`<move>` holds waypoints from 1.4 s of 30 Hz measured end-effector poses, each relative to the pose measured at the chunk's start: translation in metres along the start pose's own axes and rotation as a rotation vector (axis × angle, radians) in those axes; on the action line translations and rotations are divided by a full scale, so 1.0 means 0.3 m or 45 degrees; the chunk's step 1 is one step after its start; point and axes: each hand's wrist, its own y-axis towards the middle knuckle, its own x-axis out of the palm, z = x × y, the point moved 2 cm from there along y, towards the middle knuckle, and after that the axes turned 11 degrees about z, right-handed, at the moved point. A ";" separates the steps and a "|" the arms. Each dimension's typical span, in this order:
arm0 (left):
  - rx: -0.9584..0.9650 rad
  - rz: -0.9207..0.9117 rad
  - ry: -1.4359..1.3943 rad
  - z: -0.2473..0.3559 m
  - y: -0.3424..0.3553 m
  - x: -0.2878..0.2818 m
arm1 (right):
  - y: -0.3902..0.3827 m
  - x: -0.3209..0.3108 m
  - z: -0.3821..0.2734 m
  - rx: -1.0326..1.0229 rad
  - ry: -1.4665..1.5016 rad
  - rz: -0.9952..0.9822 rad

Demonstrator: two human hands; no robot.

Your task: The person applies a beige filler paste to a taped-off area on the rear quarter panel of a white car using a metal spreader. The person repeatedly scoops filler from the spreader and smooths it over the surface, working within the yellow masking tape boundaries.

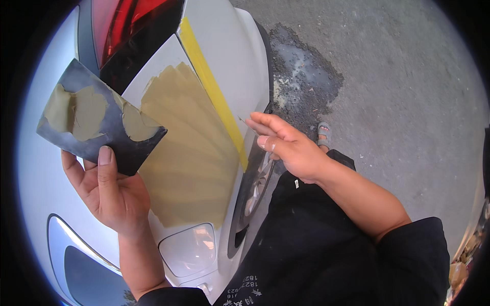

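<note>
My left hand (115,196) grips a dark, flat putty board (112,135) by its lower edge, thumb on top. Greenish-tan putty (89,113) lies on the board in thick smears. My right hand (293,148) pinches a thin putty spreader (248,125), seen almost edge-on, between thumb and straight fingers. It is held over the car's side, apart from the board. Between my hands, a broad coat of tan filler (186,148) covers part of the white car's rear panel. Yellow masking tape (212,89) runs along the coat's right side.
A red tail light (122,25) is at the upper left and an open-looking fuel flap (189,250) at the lower middle. The car's wheel (259,181) lies below my right hand. A wet patch (301,66) marks the grey ground (403,102).
</note>
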 end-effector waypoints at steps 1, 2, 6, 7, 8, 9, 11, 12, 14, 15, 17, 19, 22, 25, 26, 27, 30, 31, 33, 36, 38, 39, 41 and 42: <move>0.009 0.013 0.002 0.002 0.006 -0.002 | -0.003 0.020 -0.029 0.089 0.034 0.015; 0.004 0.001 0.007 0.000 0.010 -0.008 | 0.000 0.040 -0.046 0.176 0.066 0.030; 0.009 -0.002 0.037 0.001 0.013 -0.028 | 0.038 0.095 -0.065 0.373 0.080 0.049; 0.009 -0.002 0.035 0.000 0.016 -0.037 | 0.053 0.102 -0.058 0.394 0.108 0.037; 0.009 -0.004 0.033 0.000 0.018 -0.043 | 0.060 0.107 -0.052 0.405 0.122 0.049; 0.017 -0.031 0.016 0.002 0.018 -0.040 | 0.066 0.111 -0.048 0.416 0.137 0.062; 0.011 -0.024 -0.002 0.001 0.015 -0.049 | 0.073 0.122 -0.046 0.424 0.161 0.083; 0.006 -0.022 -0.017 0.001 0.015 -0.052 | 0.074 0.125 -0.052 0.420 0.166 0.096; -0.003 -0.020 -0.054 0.003 0.014 -0.059 | 0.072 0.133 -0.064 0.420 0.184 0.106; 0.004 -0.015 -0.049 0.004 0.015 -0.061 | 0.071 0.138 -0.069 0.422 0.199 0.102; 0.031 0.000 -0.011 0.002 0.018 -0.065 | 0.074 0.146 -0.072 0.419 0.211 0.098; 0.033 0.013 -0.011 0.001 0.020 -0.065 | 0.077 0.149 -0.072 0.415 0.204 0.102; -0.034 0.033 -0.102 0.003 0.017 -0.055 | 0.094 0.150 -0.052 0.346 0.190 0.070; -0.066 0.027 -0.135 0.003 0.016 -0.053 | 0.096 0.159 -0.056 0.355 0.146 0.068; -0.033 -0.003 -0.113 0.001 0.020 -0.061 | 0.095 0.164 -0.059 0.356 0.139 0.074; -0.020 -0.018 -0.099 0.002 0.021 -0.063 | 0.093 0.169 -0.062 0.358 0.133 0.081; -0.024 -0.034 -0.090 0.006 0.020 -0.060 | 0.095 0.175 -0.060 0.338 0.098 0.071; -0.033 -0.031 -0.094 0.008 0.019 -0.058 | 0.096 0.175 -0.059 0.329 0.085 0.062; -0.040 -0.023 -0.093 0.010 0.017 -0.058 | 0.091 0.164 -0.067 0.334 0.101 0.054; -0.001 -0.038 -0.024 0.004 0.023 -0.065 | 0.104 0.155 -0.077 0.346 0.105 0.051; 0.016 -0.043 -0.004 0.007 0.023 -0.064 | 0.108 0.164 -0.080 0.343 0.086 0.064; 0.002 -0.020 -0.020 0.010 0.022 -0.060 | 0.107 0.179 -0.077 0.341 0.071 0.075; -0.054 0.053 -0.061 0.012 0.016 -0.045 | 0.099 0.187 -0.071 0.334 0.076 0.068; -0.053 0.056 -0.058 0.010 0.016 -0.044 | 0.092 0.187 -0.072 0.323 0.092 0.052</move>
